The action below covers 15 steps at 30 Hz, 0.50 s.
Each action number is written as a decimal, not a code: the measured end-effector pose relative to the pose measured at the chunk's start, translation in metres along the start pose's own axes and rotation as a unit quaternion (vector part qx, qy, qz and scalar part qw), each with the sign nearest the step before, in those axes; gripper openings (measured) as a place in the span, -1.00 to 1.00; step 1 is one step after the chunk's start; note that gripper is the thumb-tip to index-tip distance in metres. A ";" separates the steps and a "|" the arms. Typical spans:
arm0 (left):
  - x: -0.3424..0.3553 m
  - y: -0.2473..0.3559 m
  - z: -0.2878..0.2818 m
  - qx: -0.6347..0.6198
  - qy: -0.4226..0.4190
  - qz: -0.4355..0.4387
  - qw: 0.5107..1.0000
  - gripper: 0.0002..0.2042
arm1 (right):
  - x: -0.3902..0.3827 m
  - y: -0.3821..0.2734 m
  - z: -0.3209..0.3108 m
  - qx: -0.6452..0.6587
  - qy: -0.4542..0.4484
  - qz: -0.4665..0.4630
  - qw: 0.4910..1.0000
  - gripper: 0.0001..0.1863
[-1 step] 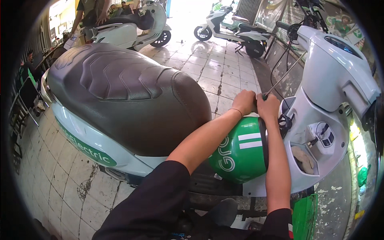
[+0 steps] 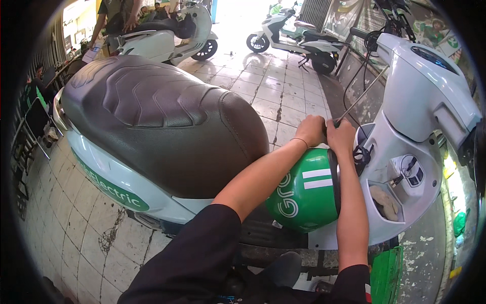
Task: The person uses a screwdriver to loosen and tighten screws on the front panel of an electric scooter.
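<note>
My left hand point(image 2: 311, 131) is closed, with a dark piece partly showing between it and my right hand; what it grips is mostly hidden. Right beside it, my right hand point(image 2: 341, 136) is closed at the dark end of a thin metal rod point(image 2: 362, 92), which slants up toward the scooter's front. Both hands are above a green helmet point(image 2: 314, 200) with white stripes, resting on the scooter's footboard. The pale scooter's dark seat point(image 2: 167, 131) lies to the left, and its front panel point(image 2: 372, 213) stands to the right of my forearms.
An open compartment point(image 2: 400, 219) in the front panel holds a beige cloth-like item point(image 2: 385, 202). Black cables point(image 2: 360, 156) hang close to my right hand. Two more scooters point(image 2: 177, 43) point(image 2: 298, 43) stand farther back on the tiled floor point(image 2: 255, 83). A person point(image 2: 119, 15) stands at the far left.
</note>
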State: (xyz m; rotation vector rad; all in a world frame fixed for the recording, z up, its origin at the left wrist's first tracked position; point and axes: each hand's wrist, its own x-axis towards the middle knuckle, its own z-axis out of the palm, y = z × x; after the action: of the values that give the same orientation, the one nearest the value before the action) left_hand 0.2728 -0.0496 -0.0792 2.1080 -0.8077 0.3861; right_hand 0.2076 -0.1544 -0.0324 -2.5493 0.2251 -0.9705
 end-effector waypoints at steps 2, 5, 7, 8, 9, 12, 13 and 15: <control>0.000 -0.002 0.002 -0.105 -0.036 0.012 0.994 -0.68 | -0.001 -0.002 -0.001 0.003 0.013 0.000 1.000 -0.57; 0.004 -0.006 0.008 -0.130 -0.101 -0.001 0.986 -0.75 | -0.003 -0.007 -0.004 0.013 0.046 0.018 0.999 -0.58; 0.004 -0.008 0.012 -0.147 -0.120 -0.025 0.982 -0.75 | -0.003 -0.011 -0.007 -0.024 0.017 0.045 0.999 -0.57; 0.004 -0.008 0.013 -0.136 -0.098 -0.028 0.985 -0.75 | -0.003 -0.012 -0.007 -0.063 0.011 0.066 0.996 -0.56; 0.003 -0.007 0.014 -0.128 -0.084 -0.030 0.988 -0.76 | -0.003 -0.012 -0.007 -0.057 -0.003 0.068 0.996 -0.56; -0.003 -0.004 0.012 -0.139 -0.069 0.003 0.988 -0.70 | 0.000 -0.008 -0.006 -0.078 -0.031 0.065 0.994 -0.53; -0.005 -0.001 0.010 -0.140 -0.071 0.003 0.988 -0.70 | 0.000 -0.006 -0.005 -0.076 -0.035 0.045 0.995 -0.52; -0.008 0.003 0.008 -0.078 -0.015 0.006 0.997 -0.73 | 0.002 -0.002 -0.002 -0.072 -0.043 0.034 0.996 -0.51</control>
State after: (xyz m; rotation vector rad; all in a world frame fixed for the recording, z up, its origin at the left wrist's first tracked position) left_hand 0.2644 -0.0534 -0.0865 1.9684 -0.8411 0.2875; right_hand 0.2073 -0.1535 -0.0289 -2.6888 0.3666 -0.8438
